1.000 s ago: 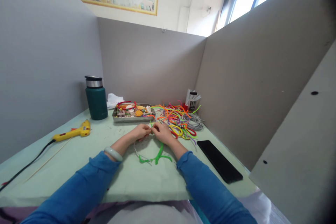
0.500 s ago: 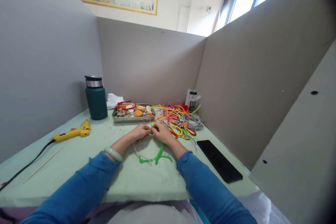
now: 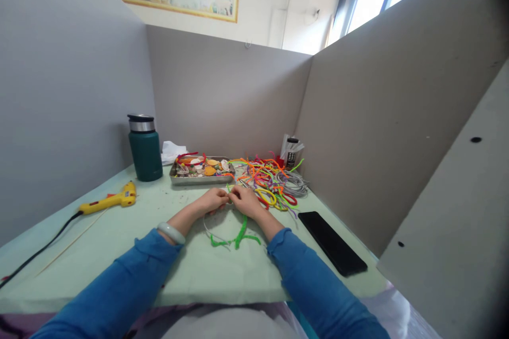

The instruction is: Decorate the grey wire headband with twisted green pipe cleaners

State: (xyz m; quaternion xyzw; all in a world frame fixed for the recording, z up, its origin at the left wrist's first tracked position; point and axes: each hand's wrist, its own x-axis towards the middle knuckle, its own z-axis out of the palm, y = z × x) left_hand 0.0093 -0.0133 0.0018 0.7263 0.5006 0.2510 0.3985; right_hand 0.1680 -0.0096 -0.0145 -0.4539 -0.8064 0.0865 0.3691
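My left hand (image 3: pixel 215 200) and my right hand (image 3: pixel 243 199) meet above the middle of the table, fingertips pinched close together. Between them they grip a ring of thin pale wire partly wrapped in green pipe cleaner (image 3: pixel 240 234). The ring's near side hangs toward me, with fuzzy green ends sticking out at the bottom. A short green tip pokes up between the two hands. My fingers hide the exact spot where the pipe cleaner and wire are held. Just beyond my right hand lies a heap of coloured pipe cleaners (image 3: pixel 267 197).
A metal tray (image 3: pixel 202 180) of shells and beads stands at the back, beside a green bottle (image 3: pixel 145 153). At left lie a yellow glue gun (image 3: pixel 107 202) with its cord and a thin stick (image 3: pixel 71 242). A black phone (image 3: pixel 332 243) lies right. Grey panels enclose the table.
Hardly anything differs. Both hands stay at the same place on the ring, with at most a slight shift of the fingers.
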